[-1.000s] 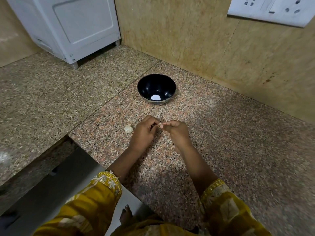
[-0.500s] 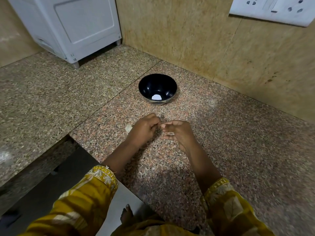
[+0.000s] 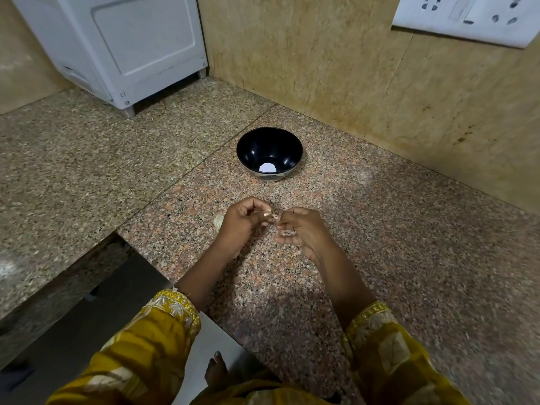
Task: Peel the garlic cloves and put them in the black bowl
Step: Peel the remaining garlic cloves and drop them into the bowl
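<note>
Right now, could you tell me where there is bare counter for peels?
Free: pink granite counter right of the round black bowl, up to the beige wall; grey granite before the white appliance. Crowded: left hand, right hand and pale garlic piece.

The bowl [image 3: 254, 147] is sitting on the desk [image 3: 394, 258], close to the wall [image 3: 321, 68] behind it. In front of the bowl, the left hand [image 3: 242, 222] and the right hand [image 3: 305, 230] are hanging side by side over the desk, the left one pinching a garlic clove [image 3: 267, 214] between them. A piece of garlic [image 3: 218, 221] is lying on the desk just left of the left hand. An appliance [image 3: 140, 48] is standing at the far left, and a socket plate [image 3: 467, 19] is sitting high on the wall, to the right.
</note>
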